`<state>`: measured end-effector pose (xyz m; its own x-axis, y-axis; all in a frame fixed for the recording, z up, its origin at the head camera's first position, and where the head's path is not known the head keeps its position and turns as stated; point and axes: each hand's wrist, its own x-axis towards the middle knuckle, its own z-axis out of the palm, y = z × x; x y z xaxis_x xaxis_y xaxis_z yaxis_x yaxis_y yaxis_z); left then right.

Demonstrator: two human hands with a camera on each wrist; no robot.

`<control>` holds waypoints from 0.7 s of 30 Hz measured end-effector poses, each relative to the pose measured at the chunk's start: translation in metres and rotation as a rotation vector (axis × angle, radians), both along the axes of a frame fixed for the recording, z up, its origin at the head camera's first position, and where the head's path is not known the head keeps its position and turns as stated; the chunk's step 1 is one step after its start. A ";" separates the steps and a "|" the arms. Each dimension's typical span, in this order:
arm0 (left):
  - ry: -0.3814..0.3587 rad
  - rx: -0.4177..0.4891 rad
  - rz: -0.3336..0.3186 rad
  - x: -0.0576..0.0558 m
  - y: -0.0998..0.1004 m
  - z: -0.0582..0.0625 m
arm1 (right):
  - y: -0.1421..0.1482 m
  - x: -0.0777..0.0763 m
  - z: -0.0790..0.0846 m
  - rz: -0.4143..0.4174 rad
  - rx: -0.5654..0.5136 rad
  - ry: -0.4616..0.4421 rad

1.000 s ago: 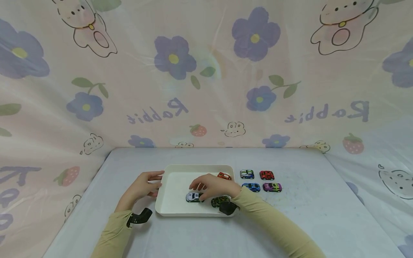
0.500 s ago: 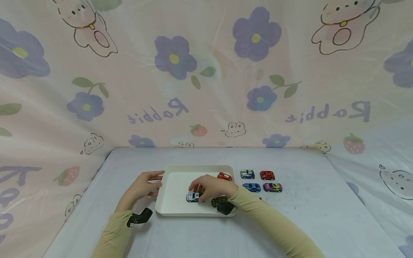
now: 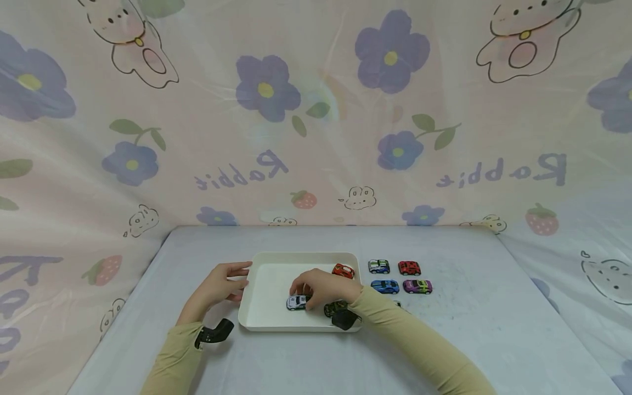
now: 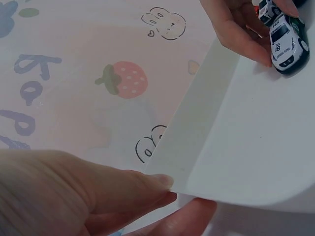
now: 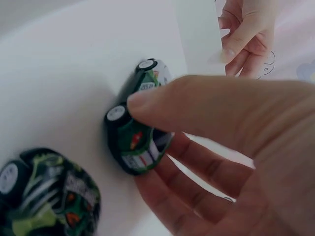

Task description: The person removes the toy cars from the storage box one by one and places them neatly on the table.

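A small white toy car [image 3: 297, 302] with green and black markings sits in the white tray [image 3: 269, 325]. My right hand [image 3: 326, 286] grips it from the right, thumb on the near side and fingers on the far side, as the right wrist view shows with the car [image 5: 133, 132]. Part of the car's rear is hidden by that hand in the head view. My left hand [image 3: 219, 288] rests against the tray's left wall with fairly straight fingers; in the left wrist view its thumb [image 4: 157, 182] touches the tray's edge.
Inside the tray, a red toy car [image 3: 343, 270] lies at the back right and a dark green camouflage car [image 3: 333, 308] at the front right. Right of the tray stand a white-green-blue car [image 3: 378, 266], a red one [image 3: 409, 267], a blue one [image 3: 385, 286] and a purple one [image 3: 417, 286].
My right hand's thumb and fingers have closed on the white toy car, which has shifted very slightly. The left hand has stayed at the tray's edge.
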<state>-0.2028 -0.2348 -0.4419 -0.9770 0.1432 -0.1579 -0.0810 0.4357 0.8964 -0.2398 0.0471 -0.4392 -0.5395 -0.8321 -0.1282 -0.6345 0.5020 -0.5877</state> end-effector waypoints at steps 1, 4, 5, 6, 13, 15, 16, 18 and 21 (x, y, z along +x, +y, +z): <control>0.002 0.000 0.000 0.000 0.000 0.000 | 0.000 0.000 0.000 0.005 0.005 0.010; 0.007 -0.002 0.000 0.000 0.000 0.000 | 0.001 -0.001 -0.002 0.016 0.014 0.029; 0.008 -0.002 -0.001 0.000 -0.001 0.000 | 0.002 -0.001 -0.003 0.018 0.016 0.033; 0.008 -0.002 -0.001 0.000 -0.001 0.000 | 0.003 -0.002 -0.004 0.019 0.018 0.040; 0.005 -0.010 0.006 0.000 0.000 -0.001 | 0.012 -0.002 -0.001 0.014 -0.003 0.052; 0.007 -0.011 0.005 0.000 0.000 -0.001 | 0.017 0.000 0.003 0.011 -0.013 0.051; 0.008 -0.013 0.005 0.000 0.000 -0.001 | 0.020 0.001 0.005 0.011 -0.023 0.051; 0.010 -0.015 0.003 0.000 0.000 -0.001 | 0.026 0.002 0.009 0.010 -0.044 0.052; 0.012 -0.013 0.001 0.000 -0.001 -0.001 | 0.037 0.003 0.015 0.006 -0.075 0.061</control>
